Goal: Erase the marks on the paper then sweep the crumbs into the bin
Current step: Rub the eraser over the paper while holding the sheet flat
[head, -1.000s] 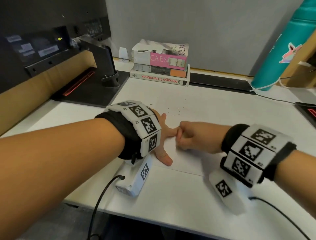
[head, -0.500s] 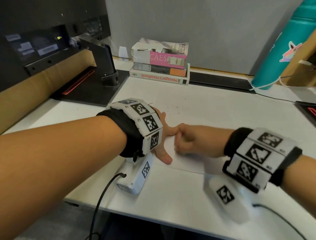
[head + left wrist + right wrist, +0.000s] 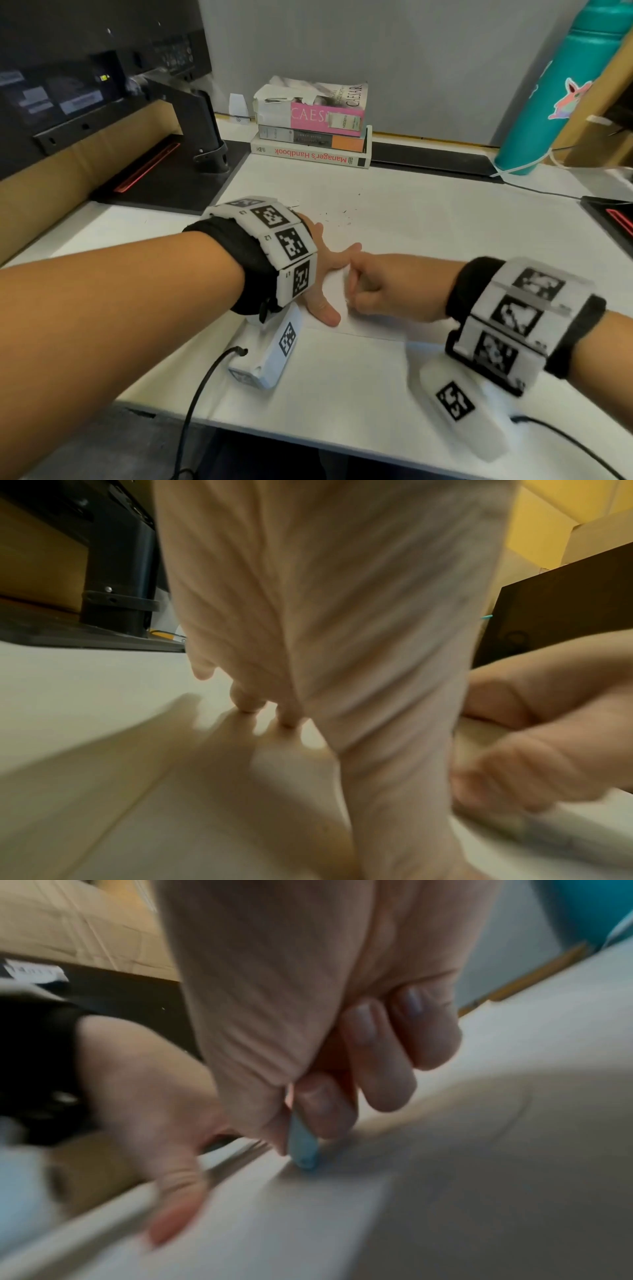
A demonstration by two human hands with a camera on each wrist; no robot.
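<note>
A white sheet of paper point(image 3: 428, 233) lies on the white desk point(image 3: 342, 394). My left hand point(image 3: 325, 274) rests flat on its near left part, fingers spread and pressing it down. My right hand point(image 3: 387, 287) is curled in a fist right beside it and pinches a small blue eraser point(image 3: 301, 1148), whose tip touches the paper. In the right wrist view the picture is blurred by motion. Dark eraser crumbs point(image 3: 339, 216) are scattered on the paper beyond my left hand. No bin shows in any view.
A stack of books point(image 3: 311, 133) stands at the back centre. A black monitor stand point(image 3: 195, 126) and its base are at the back left. A teal bottle point(image 3: 555, 89) stands back right. A dark device point(image 3: 613, 216) lies at the right edge.
My right hand has rubbed back and forth by a small amount beside the left hand. The left hand has stayed pressed on the paper.
</note>
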